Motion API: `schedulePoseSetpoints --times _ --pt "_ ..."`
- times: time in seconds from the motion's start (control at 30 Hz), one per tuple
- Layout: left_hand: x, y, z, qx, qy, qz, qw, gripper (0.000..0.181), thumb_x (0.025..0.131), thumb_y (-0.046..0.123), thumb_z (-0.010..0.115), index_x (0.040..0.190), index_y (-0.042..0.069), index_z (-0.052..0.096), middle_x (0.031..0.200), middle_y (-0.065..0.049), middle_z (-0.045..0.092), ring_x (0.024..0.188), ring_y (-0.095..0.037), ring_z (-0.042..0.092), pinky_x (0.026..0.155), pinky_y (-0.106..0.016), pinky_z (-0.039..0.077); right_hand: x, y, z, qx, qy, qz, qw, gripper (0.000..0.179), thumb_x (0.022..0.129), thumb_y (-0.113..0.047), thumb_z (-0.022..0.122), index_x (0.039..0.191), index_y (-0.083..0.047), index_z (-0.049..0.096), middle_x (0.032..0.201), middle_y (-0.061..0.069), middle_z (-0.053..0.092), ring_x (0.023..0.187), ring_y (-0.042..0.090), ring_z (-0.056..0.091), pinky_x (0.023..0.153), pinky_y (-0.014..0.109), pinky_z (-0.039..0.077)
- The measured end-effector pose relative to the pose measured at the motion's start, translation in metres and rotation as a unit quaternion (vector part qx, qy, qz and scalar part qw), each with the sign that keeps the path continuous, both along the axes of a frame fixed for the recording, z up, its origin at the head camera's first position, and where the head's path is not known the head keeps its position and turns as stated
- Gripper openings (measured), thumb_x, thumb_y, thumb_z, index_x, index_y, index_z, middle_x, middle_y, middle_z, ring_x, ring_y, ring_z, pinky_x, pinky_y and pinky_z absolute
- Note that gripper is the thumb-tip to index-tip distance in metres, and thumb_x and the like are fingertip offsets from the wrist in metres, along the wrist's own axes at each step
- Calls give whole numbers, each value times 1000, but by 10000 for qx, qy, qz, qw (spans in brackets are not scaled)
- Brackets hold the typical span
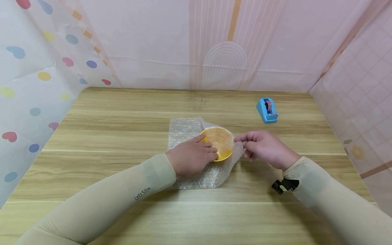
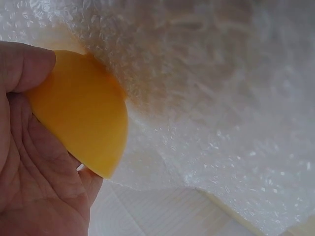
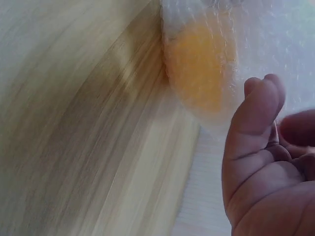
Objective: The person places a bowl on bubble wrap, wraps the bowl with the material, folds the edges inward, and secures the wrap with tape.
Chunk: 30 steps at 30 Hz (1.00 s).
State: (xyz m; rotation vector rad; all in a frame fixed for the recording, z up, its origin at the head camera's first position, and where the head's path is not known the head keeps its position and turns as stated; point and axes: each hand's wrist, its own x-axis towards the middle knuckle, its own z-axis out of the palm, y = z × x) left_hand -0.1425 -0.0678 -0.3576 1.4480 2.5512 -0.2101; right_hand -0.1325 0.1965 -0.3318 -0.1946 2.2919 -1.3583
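A round yellow bowl (image 1: pixel 226 155) stands on a sheet of clear bubble wrap (image 1: pixel 183 132) in the middle of the table. Part of the wrap is folded over the bowl and covers most of its opening. My left hand (image 1: pixel 191 156) grips the bowl's near left side; in the left wrist view the thumb (image 2: pixel 37 69) lies against the yellow outer wall (image 2: pixel 83 108). To the right of the bowl, my right hand (image 1: pixel 264 148) pinches the edge of the wrap between thumb and fingers. Through the wrap, the bowl's side (image 3: pixel 202 69) shows in the right wrist view.
A blue tape dispenser (image 1: pixel 267 110) with a pinkish roll stands at the back right of the wooden table (image 1: pixel 122 112). Patterned sheets (image 1: pixel 147 41) enclose the back and both sides. A small black device (image 1: pixel 284 186) sits on the right wrist.
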Motion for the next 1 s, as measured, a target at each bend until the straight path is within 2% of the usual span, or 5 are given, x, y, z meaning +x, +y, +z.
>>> schedulePoseSetpoints --times 0.1,0.27,0.47,0.7,1.0 --pt "0 0 1 -30 -42 32 10000 32 111 18 42 134 19 65 152 3 61 148 -23 51 134 -54 19 -1 -1 -1 140 277 142 9994 31 105 -9 58 132 4 68 90 7 69 76 13 60 67 26 57" --pt "0 -1 2 -24 53 -10 10000 33 110 16 42 134 19 65 152 2 61 148 -24 52 134 -53 20 -3 -6 -4 904 1022 197 9904 23 104 -21 68 120 -7 76 86 7 68 70 15 57 61 27 53" --pt "2 -2 2 -23 167 -89 9998 34 107 14 44 131 18 67 150 2 63 147 -24 52 134 -53 21 -7 -14 -9 1489 1621 125 9754 19 104 -23 67 116 -13 79 106 6 73 92 21 61 78 32 54" --pt "3 -3 2 -45 166 -23 9998 44 108 16 43 149 20 59 161 2 51 157 -21 39 135 -52 17 -15 -21 -17 1421 1593 60 9769 15 104 -22 67 108 -13 78 114 10 70 100 25 63 79 33 54" --pt "3 -7 -2 74 299 39 9995 41 109 17 43 145 19 62 160 1 53 156 -22 40 135 -50 19 -15 -28 -20 1467 1433 -50 9787 15 105 -24 66 106 -12 75 103 6 75 88 20 62 71 29 53"
